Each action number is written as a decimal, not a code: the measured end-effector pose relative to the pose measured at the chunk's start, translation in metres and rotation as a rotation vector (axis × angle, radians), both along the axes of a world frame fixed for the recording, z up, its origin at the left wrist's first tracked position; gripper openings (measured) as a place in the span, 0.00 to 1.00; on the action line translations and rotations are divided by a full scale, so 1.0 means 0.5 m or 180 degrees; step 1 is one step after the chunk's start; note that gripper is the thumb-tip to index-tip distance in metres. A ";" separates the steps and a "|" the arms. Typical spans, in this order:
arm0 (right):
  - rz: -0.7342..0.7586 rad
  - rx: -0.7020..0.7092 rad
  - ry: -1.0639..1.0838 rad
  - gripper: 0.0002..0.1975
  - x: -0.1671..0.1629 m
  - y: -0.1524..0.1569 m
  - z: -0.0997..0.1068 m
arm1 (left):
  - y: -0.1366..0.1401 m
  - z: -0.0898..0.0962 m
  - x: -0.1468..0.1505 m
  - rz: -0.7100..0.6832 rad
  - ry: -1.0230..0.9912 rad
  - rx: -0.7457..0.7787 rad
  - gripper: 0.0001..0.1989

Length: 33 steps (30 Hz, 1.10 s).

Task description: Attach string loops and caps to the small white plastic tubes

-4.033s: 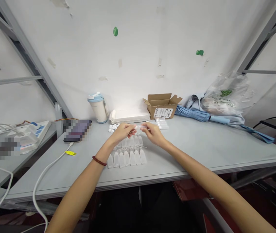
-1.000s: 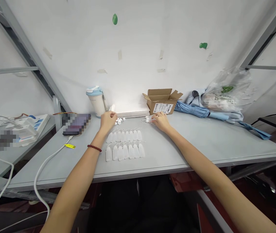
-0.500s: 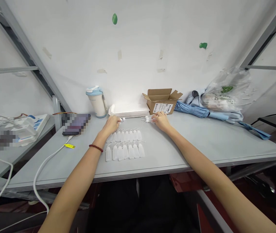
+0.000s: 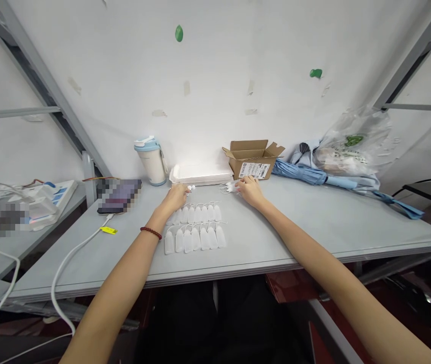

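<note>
Near the back of the table, my left hand [image 4: 176, 197] is closed, with a small white piece [image 4: 190, 188] pinched at its fingertips; its exact kind is too small to tell. My right hand [image 4: 250, 190] has its fingers closed over a small bunch of white tags with string loops [image 4: 228, 187], partly hidden beneath the fingers. Two rows of similar translucent white tags lie flat nearer me: a back row [image 4: 198, 214], partly covered by my left hand, and a front row [image 4: 195, 238], each tag with a thin loop at its top.
Behind my hands lie a long white open tray [image 4: 204, 175] and an open cardboard box [image 4: 252, 161]. A tumbler [image 4: 152, 161] and a phone [image 4: 120, 195] on a cable are leftward. A folded blue umbrella [image 4: 302, 172] and plastic bag [image 4: 352, 151] occupy the right back.
Both hands stay almost in place, with the left fingers shifting slightly around the white piece. Part of another person's hand has appeared at the far left edge.
</note>
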State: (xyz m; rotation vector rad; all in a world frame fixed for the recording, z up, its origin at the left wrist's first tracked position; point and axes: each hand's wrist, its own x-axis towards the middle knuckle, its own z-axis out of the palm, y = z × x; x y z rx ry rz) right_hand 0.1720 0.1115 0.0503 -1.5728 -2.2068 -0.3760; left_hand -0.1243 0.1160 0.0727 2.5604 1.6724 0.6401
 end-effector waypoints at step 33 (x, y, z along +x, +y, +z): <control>0.1767 -0.1875 0.0974 0.10 -0.099 -0.133 0.070 | -0.069 0.043 0.056 -0.0362 -0.2037 -0.0888 0.10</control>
